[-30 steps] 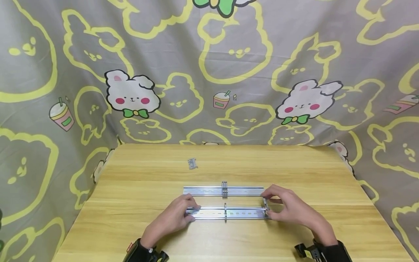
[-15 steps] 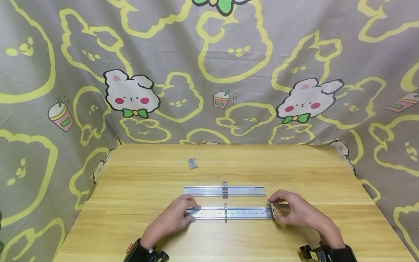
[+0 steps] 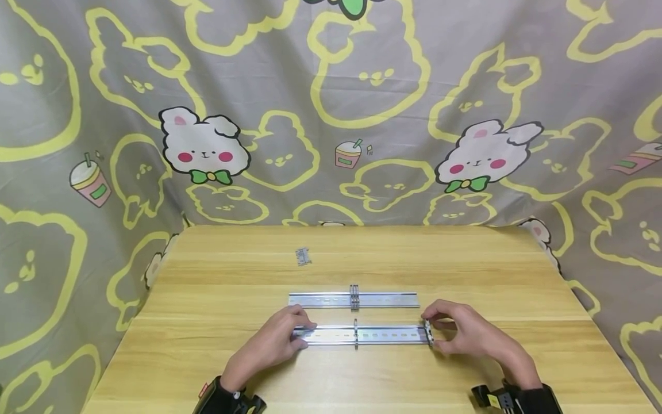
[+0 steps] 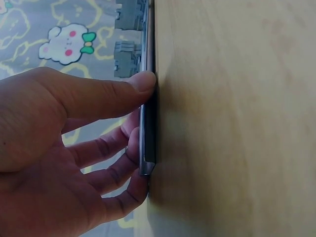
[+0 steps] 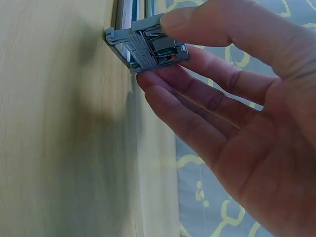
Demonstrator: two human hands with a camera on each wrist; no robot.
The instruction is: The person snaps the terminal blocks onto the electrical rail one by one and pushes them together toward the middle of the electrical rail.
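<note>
A slotted metal DIN rail [image 3: 331,335] lies across the near part of the table. My left hand [image 3: 274,340] grips its left end, with the thumb on the near edge and the fingers at the far side. At the rail's right end, my right hand [image 3: 468,333] pinches a grey terminal block [image 5: 153,47] between thumb and fingers. In the right wrist view that block stands crosswise at the rail's end; whether it is hooked on cannot be told. One thin grey terminal block [image 3: 355,334] sits across the middle of the same rail.
Just behind lies a second DIN rail [image 3: 320,300], parallel, with several grey terminal blocks [image 3: 354,298] grouped near its middle. Farther back a loose grey terminal block [image 3: 303,256] lies flat on the wooden table [image 3: 465,259]. A patterned curtain [image 3: 289,144] surrounds the table's back and sides.
My right hand has moved right with the terminal block, from over the rail's right part to its very end, and the block has turned to cross the rail. My left hand keeps its hold.
</note>
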